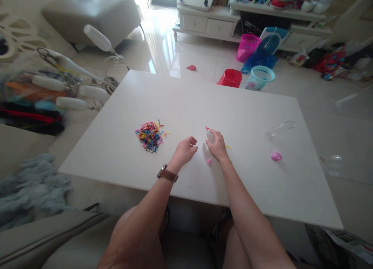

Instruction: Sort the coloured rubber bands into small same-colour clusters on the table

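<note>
From where I stand, the white rectangular table (180,102) has a pink-purple rounded lump (276,155) on its right part, near a clear, see-through object (279,130) I can't make out. Both are well apart from the hands. Past the far edge, on the glossy floor, are a turquoise openwork plastic basket (259,77), a red plastic tub (231,78) and a bright pink openwork basket (247,47); their contents I can't make out.

On the table's left lies a loose heap of tiny, thin multicoloured pieces (149,137), tangled, with a few strays. The left hand (186,149) is loosely open, fingers curled, holding nothing I can see. The right hand (216,144) is half curled; a thin red strip (207,128) shows at its fingertips, though I can't tell whether it's pinched. A small pink piece (209,161) lies between the forearms.
</note>
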`<control>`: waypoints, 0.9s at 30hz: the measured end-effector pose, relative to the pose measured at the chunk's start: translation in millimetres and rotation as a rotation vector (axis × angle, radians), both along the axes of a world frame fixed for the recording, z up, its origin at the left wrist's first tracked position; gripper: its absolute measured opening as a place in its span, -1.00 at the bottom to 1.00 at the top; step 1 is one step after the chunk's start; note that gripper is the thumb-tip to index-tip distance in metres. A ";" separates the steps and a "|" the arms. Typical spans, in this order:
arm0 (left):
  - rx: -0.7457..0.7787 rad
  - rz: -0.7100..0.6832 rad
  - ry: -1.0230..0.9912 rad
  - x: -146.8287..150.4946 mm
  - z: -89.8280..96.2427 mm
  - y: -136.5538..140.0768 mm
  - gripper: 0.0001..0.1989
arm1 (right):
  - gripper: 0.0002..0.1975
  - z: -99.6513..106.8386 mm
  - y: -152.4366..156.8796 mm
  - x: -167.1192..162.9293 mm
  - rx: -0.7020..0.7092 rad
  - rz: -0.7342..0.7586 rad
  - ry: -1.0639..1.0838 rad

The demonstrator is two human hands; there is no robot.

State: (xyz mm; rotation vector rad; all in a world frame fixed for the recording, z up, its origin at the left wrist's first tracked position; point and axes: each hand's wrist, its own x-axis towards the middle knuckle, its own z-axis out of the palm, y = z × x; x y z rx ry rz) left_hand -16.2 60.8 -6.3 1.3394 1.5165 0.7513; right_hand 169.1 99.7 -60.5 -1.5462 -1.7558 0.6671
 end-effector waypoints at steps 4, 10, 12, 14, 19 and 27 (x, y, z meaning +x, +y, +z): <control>0.027 -0.041 0.190 -10.4 -1.8 -4.9 -0.77 | -0.41 -13.9 5.0 -10.6 -0.018 0.002 -0.075; -0.008 -0.023 0.593 -26.3 -3.0 -8.3 -0.58 | -0.53 -23.1 2.3 -9.7 -0.076 0.007 -0.132; -0.056 0.021 0.672 -30.0 -2.0 -7.3 -0.54 | -0.58 -17.9 0.2 -5.6 -0.073 0.018 -0.126; -0.099 0.071 0.726 -33.5 -1.7 -5.3 -0.50 | -0.63 -9.2 -2.7 -0.6 -0.077 0.021 -0.124; -0.152 0.107 0.796 -46.3 -9.1 1.9 -0.38 | -0.76 15.6 -17.5 14.2 -0.047 0.034 -0.108; -0.164 0.084 0.782 -62.0 -23.6 14.8 -0.40 | -0.82 37.4 -53.7 44.9 -0.038 0.065 -0.161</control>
